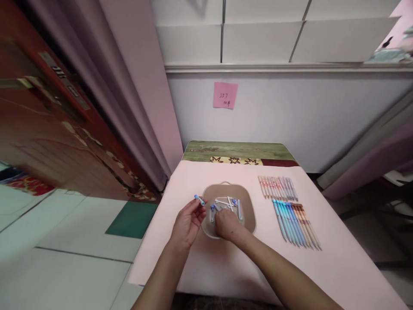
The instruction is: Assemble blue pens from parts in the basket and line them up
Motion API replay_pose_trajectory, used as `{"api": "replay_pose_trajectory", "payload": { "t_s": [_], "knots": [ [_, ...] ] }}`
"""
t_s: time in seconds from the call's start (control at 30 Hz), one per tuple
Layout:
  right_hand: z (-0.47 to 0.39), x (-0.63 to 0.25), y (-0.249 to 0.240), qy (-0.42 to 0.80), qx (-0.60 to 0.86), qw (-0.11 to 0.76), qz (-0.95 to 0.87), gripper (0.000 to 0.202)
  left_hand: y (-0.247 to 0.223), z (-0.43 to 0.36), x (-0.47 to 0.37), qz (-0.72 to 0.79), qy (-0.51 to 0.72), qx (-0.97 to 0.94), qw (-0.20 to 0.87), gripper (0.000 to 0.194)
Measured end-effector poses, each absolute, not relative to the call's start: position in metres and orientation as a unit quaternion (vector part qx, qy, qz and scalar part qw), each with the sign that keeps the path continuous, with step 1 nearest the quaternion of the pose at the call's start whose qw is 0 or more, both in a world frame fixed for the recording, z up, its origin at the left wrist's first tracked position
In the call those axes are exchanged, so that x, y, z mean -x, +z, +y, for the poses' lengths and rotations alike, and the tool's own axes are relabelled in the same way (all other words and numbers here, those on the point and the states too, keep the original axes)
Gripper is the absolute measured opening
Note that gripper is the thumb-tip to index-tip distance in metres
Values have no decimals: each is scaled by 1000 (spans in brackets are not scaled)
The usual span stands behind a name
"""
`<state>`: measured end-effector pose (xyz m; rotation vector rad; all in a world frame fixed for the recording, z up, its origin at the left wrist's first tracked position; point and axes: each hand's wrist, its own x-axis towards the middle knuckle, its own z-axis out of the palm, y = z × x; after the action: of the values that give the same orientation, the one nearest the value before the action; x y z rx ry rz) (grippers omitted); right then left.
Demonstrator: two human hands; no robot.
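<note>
Between the thumb and fingers of my left hand (188,220) is a short light-blue pen part (199,199), held tilted just over the left rim of a beige plastic basin (252,211). My right hand (227,224) reaches down into the basin with its fingers curled. Its fingertips are hidden, so what they grip cannot be made out. Around it in the basin lie loose pen parts: thin white refills (222,202), a pale blue-grey barrel (239,210) and small dark-blue pieces (234,201).
Right of the basin, a row of blue and brown pens (295,224) lies side by side. Behind it is a row of pale pink and grey pens (278,188). A pink cloth (180,181) covers most of the table. A pink note (225,95) sticks to the wall.
</note>
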<state>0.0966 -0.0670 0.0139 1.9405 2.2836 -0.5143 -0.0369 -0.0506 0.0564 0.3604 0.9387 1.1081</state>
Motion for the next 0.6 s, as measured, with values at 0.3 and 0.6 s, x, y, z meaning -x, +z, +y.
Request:
{"api": "replay_pose_trajectory", "payload": {
  "t_s": [0.3, 0.6],
  "knots": [
    [-57, -132, 18, -163, -671, 36, 723, 27, 57, -48, 41, 423, 535, -184, 708, 31],
    [-65, -87, 24, -184, -629, 14, 755, 29, 58, -49, 42, 402, 509, -158, 744, 20]
  ]
}}
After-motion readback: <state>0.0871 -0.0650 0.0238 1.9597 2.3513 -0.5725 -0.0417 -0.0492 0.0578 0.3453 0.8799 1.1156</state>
